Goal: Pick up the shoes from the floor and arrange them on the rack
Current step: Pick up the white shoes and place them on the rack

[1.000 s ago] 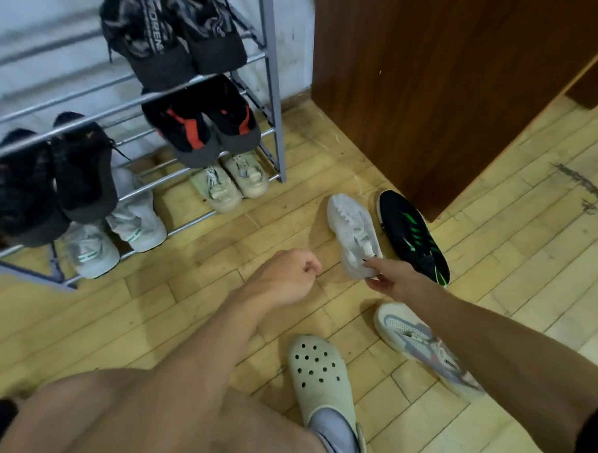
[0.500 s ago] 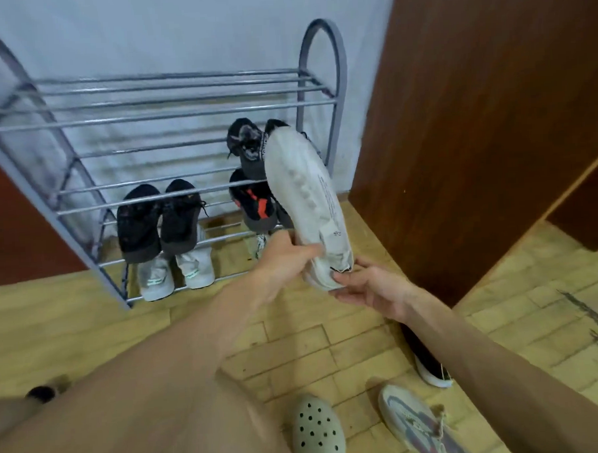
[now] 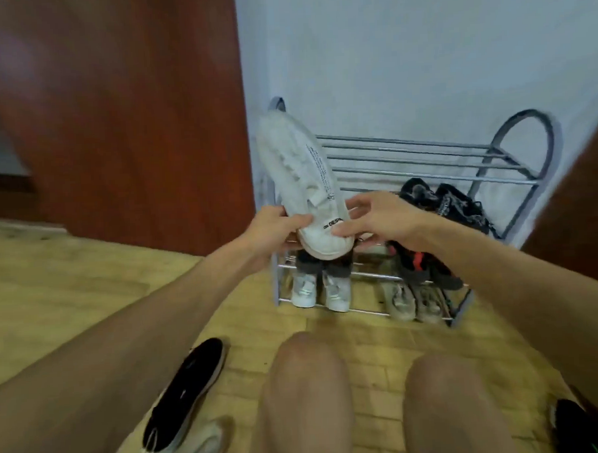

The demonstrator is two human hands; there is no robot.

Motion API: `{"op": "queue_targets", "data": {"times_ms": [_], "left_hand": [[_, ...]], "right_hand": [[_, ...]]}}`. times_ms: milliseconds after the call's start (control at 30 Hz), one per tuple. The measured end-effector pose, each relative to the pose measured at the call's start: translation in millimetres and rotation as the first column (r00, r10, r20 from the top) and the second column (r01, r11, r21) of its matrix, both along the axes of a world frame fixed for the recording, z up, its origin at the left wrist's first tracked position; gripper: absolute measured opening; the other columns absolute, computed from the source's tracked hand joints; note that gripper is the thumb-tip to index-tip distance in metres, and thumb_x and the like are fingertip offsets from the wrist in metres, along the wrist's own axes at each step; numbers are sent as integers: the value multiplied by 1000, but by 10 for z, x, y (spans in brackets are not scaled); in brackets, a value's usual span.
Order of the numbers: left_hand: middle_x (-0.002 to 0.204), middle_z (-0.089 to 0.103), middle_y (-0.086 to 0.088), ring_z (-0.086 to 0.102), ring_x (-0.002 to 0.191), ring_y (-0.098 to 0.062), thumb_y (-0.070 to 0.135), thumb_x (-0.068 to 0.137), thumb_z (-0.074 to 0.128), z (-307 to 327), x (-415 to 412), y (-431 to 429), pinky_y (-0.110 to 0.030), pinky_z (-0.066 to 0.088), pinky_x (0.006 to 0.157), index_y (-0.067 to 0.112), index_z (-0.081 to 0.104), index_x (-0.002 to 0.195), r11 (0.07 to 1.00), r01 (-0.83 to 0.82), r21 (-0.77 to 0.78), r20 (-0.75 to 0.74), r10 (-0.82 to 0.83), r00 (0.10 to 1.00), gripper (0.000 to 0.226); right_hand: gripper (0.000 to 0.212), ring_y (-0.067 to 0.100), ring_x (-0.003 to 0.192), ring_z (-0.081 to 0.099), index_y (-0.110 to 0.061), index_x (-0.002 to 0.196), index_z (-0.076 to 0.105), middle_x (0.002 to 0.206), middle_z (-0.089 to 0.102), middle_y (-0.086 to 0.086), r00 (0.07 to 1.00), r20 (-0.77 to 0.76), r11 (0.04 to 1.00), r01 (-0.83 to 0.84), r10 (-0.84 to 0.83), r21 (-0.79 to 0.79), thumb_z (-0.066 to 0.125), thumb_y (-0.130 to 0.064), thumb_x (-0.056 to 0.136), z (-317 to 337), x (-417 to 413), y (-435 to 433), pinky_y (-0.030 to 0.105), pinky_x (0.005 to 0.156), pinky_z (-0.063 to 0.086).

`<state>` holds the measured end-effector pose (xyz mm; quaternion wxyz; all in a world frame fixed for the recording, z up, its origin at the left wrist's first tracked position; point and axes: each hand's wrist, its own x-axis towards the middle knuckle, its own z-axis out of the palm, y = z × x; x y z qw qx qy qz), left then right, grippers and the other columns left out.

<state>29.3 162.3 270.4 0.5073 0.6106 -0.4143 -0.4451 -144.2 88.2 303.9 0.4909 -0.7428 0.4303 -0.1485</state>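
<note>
gripping the heel of a white shoe, the left hand and right hand both grasp it, toe raised, in front of the metal rack. a black shoe lies on the wooden floor, near left.

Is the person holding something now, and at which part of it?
Yes. Both hands hold the white shoe at its heel end: the left hand on one side, the right hand on the other. The toe points up.
</note>
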Motion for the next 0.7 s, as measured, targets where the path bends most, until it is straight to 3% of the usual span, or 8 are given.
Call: {"op": "queue_targets", "data": {"times_ms": [100,233,333,433,500,600,700], "left_hand": [[91,72,-4,69,79,-21,15,87,64,-176,541,321,-36,59,78,10,67,108,996,-59,60,74,55,996,22],[89,70,-3,66,73,-20,20,87,62,-630,1102,800,-36,56,80,14,66,102,974,-171,148,123,153,981,17],[98,70,-5,68,76,-20,30,88,63,-1167,1439,1164,-33,56,77,14,65,109,942,-214,259,107,193,975,27],[99,69,-6,68,79,-20,38,87,62,-1731,1674,1510,-34,55,80,13,67,107,891,-281,357,63,277,959,32],[100,67,-6,66,80,-19,39,89,59,-2099,1768,1760,-35,53,84,11,65,111,825,-349,445,68,357,931,36],[95,64,-5,63,75,-18,25,94,51,-2652,1866,2216,-33,51,82,7,62,115,695,-424,581,155,417,896,30],[95,64,-4,62,81,-22,10,92,43,-3158,1889,2805,-32,49,81,6,65,115,552,-525,648,331,417,847,32]], "right_hand": [[53,22,83,70,-15,116,56,100,70,7,976,-175,991,-133,129,-10,82,-10,70,-76,720,159,40,75,61],[59,29,89,72,-5,119,61,108,70,14,927,-293,972,-230,234,47,83,-5,65,-445,1556,413,44,78,61],[54,32,90,72,-2,118,64,110,69,15,873,-380,952,-290,306,102,82,-3,67,-873,1984,659,41,76,61],[55,34,100,69,-2,122,61,119,67,14,826,-430,931,-311,363,190,80,-1,71,-1419,2249,850,44,83,59],[53,34,91,71,-2,118,63,109,70,16,826,-450,940,-288,339,182,81,-2,67,-1787,2315,920,45,77,60],[44,25,84,70,-7,110,66,103,71,10,828,-476,955,-258,296,146,80,-6,69,-2237,2237,1075,34,68,61],[43,22,77,60,-8,109,64,99,67,7,715,-612,913,-408,338,27,79,-18,70,-2539,2163,1283,23,50,42]]}}
